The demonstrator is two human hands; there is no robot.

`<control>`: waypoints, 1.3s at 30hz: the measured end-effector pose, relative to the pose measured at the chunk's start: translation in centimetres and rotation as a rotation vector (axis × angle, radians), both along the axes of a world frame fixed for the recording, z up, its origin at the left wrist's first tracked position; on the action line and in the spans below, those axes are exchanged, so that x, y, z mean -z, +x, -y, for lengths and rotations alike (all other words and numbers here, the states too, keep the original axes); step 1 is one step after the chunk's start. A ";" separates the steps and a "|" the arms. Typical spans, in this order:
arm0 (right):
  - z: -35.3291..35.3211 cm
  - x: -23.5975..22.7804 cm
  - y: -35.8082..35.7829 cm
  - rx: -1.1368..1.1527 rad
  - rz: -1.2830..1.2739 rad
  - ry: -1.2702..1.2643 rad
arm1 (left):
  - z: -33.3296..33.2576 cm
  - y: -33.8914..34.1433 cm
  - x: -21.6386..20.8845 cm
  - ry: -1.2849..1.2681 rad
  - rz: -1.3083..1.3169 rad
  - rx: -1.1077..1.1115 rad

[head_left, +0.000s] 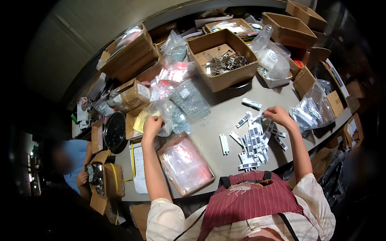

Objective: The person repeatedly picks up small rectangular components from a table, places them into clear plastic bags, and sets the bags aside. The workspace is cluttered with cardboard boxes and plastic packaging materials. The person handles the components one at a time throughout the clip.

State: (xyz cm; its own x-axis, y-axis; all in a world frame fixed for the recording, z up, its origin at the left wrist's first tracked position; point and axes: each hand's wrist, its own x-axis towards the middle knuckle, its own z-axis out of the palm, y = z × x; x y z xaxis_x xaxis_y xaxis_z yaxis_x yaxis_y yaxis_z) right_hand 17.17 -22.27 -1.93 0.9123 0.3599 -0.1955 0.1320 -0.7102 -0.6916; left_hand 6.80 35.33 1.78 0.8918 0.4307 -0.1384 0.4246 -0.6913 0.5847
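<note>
stiff, light-looking parts (254,139) are best taken by long edges; left grip (153,126) and right grip (276,115) contents can't be told.

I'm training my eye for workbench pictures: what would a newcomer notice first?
Probably the heap of small white-and-grey parts beside the right hand. Next, at top centre, an open cardboard box holding jumbled metal pieces. The maroon striped apron also stands out at the bottom.
</note>
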 end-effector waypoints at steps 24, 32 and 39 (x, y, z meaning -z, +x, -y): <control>-10.0 -3.8 -5.2 0.039 -0.547 0.771 | 23.8 -5.0 -3.5 -0.609 0.427 0.181; -8.5 -3.4 -9.7 -0.221 -0.633 0.635 | 25.8 -3.4 -2.1 -0.119 0.370 0.768; -8.8 -3.6 -12.0 0.067 -0.922 0.831 | 26.3 -4.3 -3.7 -0.187 0.361 0.866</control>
State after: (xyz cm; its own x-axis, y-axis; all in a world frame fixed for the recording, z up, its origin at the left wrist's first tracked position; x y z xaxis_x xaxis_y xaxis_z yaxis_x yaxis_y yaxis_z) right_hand 5.16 -13.45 1.67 0.5774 0.6391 -0.5082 -0.6611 0.0007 -0.7503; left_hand 2.54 8.99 5.51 0.8926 -0.4002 0.2077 -0.4182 -0.5629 0.7129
